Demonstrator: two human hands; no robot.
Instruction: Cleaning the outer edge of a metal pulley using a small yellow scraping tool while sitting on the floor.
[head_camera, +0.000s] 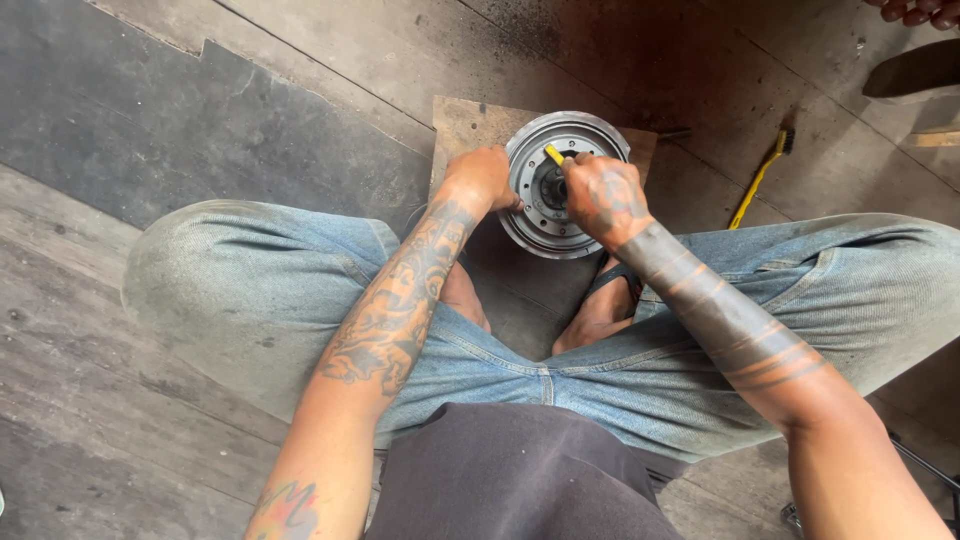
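You are squatting over a round metal hub (560, 190), a drum-like wheel part that is lying flat on a small wooden board (462, 122) on the floor (120, 400), just ahead of your sandalled feet. Your left hand (482, 178) is bracing the rim on its near-left edge, its grip wrapped closed against the metal. Your right hand (603, 198) is reaching over the centre, its grip closed on a yellow-handled tool (553, 154) whose tip is pointing into the hub's middle; what sort of tip it has is hidden.

Judging by the thick cast look and the ribbed face, the hub is probably heavy and fully rigid, so it is not going to flex or bruise. The dark grime suggests grease, so the smooth faces are likely slippery. The outer rim looks like the soundest place to hold, with fingers hooked under its lip, not on the oily centre. A yellow-handled brush (760, 175) is lying on the floor off to your right, well apart from the hub.
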